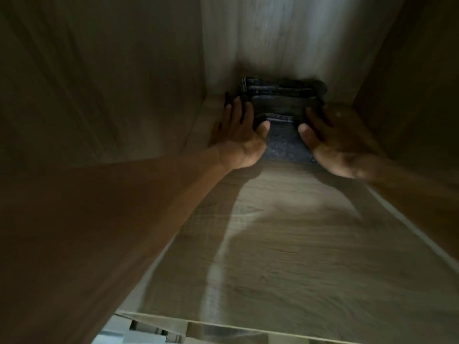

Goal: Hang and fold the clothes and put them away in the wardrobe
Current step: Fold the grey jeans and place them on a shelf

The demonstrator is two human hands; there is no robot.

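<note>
A folded pair of dark blue jeans (pixel 282 112) lies deep inside the wardrobe on a light wooden shelf (pixel 285 244), pushed against the back panel. My left hand (pixel 239 135) rests flat against the jeans' left side, fingers spread, thumb on top of the fabric. On the right side my right hand (pixel 335 142) does the same, blurred by motion. Both hands flank the bundle; neither is closed around it. The rear edge of the jeans is in shadow.
The wardrobe's dark left wall (pixel 99 83) and right wall (pixel 409 83) close in the compartment, with a pale back panel (pixel 285 33) behind. The shelf's front edge (pixel 248 327) runs along the bottom, with something white below it at the lower left.
</note>
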